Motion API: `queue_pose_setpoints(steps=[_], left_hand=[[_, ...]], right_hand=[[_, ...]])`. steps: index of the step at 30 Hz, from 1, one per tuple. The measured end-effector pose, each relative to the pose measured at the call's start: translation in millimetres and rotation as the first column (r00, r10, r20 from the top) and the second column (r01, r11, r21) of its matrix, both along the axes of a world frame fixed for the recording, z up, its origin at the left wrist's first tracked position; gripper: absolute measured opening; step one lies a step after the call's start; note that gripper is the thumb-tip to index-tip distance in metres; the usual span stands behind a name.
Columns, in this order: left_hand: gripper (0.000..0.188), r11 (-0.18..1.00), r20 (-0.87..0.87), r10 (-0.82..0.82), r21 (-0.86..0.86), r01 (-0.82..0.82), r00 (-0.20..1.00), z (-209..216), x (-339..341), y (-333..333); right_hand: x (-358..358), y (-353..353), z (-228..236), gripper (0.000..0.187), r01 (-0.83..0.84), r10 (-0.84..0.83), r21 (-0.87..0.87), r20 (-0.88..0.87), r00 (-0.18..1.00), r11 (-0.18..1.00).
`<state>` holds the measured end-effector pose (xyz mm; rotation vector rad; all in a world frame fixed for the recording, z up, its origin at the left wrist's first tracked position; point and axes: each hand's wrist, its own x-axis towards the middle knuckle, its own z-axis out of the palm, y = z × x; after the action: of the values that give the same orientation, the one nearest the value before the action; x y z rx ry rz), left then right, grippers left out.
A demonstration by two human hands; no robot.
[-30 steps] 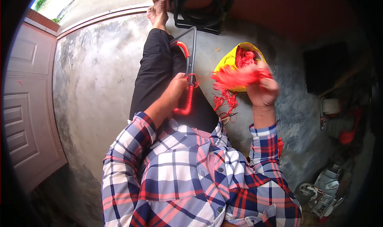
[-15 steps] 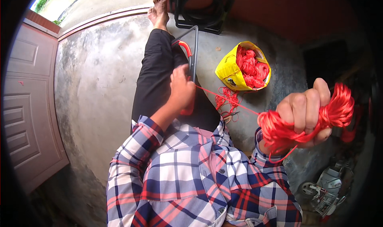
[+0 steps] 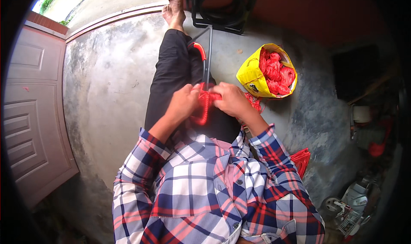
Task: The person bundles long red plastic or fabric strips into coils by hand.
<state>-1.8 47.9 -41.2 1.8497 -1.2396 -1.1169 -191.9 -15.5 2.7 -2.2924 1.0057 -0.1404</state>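
Note:
Both hands meet over my lap at a grey metal frame (image 3: 207, 57) with red cord wound along parts of it. The cord-wrapped section (image 3: 204, 115) lies below and between the hands. My left hand (image 3: 182, 100) is closed at the frame's left side, fingers pinched on red cord. My right hand (image 3: 232, 99) is closed on a hank of red cord (image 3: 215, 96), which is blurred and mostly hidden by the fingers. More loose red cord (image 3: 254, 101) lies on the floor just beyond the right hand.
A yellow bag (image 3: 251, 74) filled with red cord hanks (image 3: 278, 70) stands on the concrete floor to the right. Red strands (image 3: 301, 161) lie beside my right sleeve. A black frame (image 3: 220, 8) stands at the back, a white wheeled object (image 3: 353, 201) lower right, and a door (image 3: 34, 115) left.
My right hand has swung in from the far right to the frame with the red hank, and the taut cord between the hands no longer shows. My left hand has shifted slightly left.

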Motion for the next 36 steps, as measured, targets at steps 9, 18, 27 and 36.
queue_pose_setpoints(steps=[9,18,27,36], left_hand=[[0.011,0.926,0.121,0.278,-0.296,-0.232,0.953,42.9,-9.0,-7.7],[0.01,0.704,0.261,0.065,-0.696,0.141,0.963,85.4,5.0,-31.1],[0.01,0.872,-0.81,0.474,0.375,-0.316,0.345,58.1,-1.4,-39.1],[0.008,0.973,-0.575,0.233,0.144,-0.183,0.784,42.5,-18.2,-32.3]], right_hand=[[5.0,-7.8,-0.2,0.032,0.179,-0.199,0.087,0.407,0.892,0.98],[25.6,-5.5,22.7,0.032,0.186,-0.109,-0.094,0.529,0.841,0.978],[11.4,-15.6,1.8,0.026,0.143,-0.159,0.08,0.671,0.724,0.987],[-97.7,-61.7,92.6,0.033,-0.461,-0.727,0.621,0.681,-0.082,0.634]])
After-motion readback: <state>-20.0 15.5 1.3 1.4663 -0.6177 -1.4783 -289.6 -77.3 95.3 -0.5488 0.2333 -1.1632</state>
